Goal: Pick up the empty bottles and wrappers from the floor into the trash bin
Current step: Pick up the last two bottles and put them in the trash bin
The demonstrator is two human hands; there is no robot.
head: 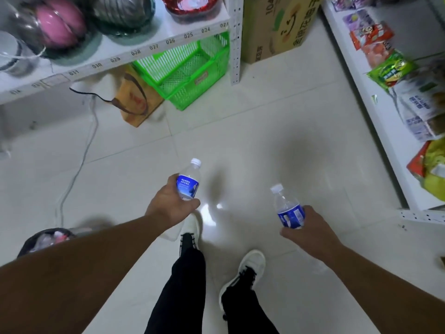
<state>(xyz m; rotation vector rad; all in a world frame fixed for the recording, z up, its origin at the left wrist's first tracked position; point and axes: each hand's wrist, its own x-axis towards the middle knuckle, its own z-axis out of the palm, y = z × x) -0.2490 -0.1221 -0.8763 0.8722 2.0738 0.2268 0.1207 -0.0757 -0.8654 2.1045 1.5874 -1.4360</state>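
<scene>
Bottle (188, 183) in each hand's grip.

Along the front edge of the white shelf (134, 53) at the upper left of the frame we read small numbers running from right to left: 024, 025, 026, 027, 028, 029, 030, 031. On the cardboard box (277, 27) at the top centre we read "104", with large Chinese characters beneath it. The blue labels on the two bottles (188, 185) (290, 214) carry white print too small for us to read, and the snack packets (390, 71) on the right are blurred.
</scene>
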